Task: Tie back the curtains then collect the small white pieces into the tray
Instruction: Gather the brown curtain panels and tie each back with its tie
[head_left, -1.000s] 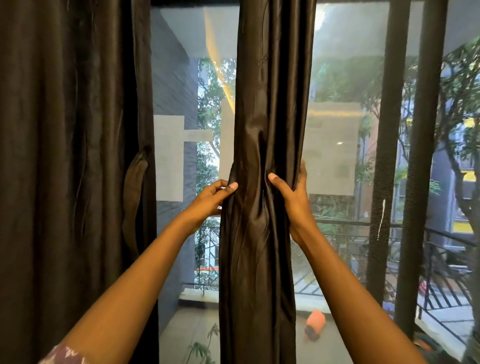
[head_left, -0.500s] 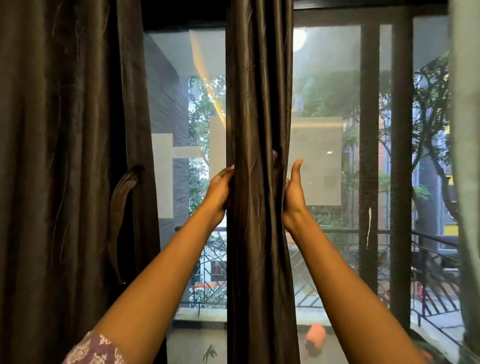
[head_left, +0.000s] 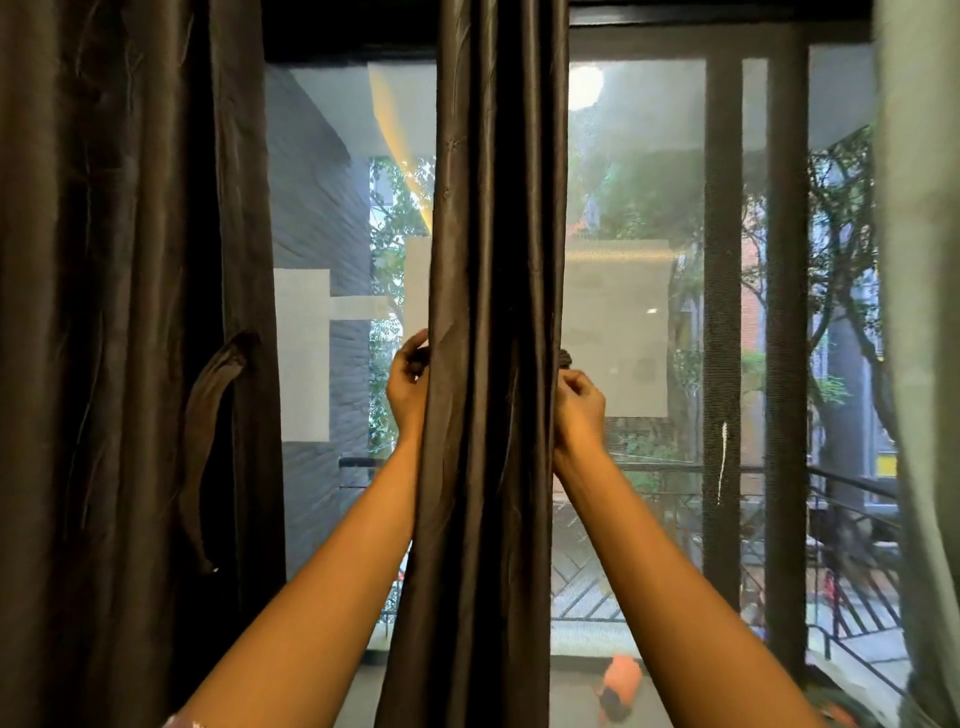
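Both hands, left hand (head_left: 409, 382) and right hand (head_left: 581, 402), clutched the gathered middle curtain (head_left: 493, 467) edges, mid tie-back; next, wrap the tie.

Two dark curtains are hanging in view: one gathered curtain (head_left: 493, 364) at the middle, and one wide curtain (head_left: 119, 312) at the left. One pale curtain (head_left: 919, 312) is showing at the right edge. One fabric tie-back strap (head_left: 213, 447) is dangling on the wide curtain. Two hands are showing: the left hand (head_left: 408, 387) and the right hand (head_left: 579, 402), one at each side of the gathered curtain. Two dark vertical bars (head_left: 722, 312) are standing behind the glass at the right. One orange object (head_left: 621, 686) is lying on the balcony floor below; what it is cannot be told.
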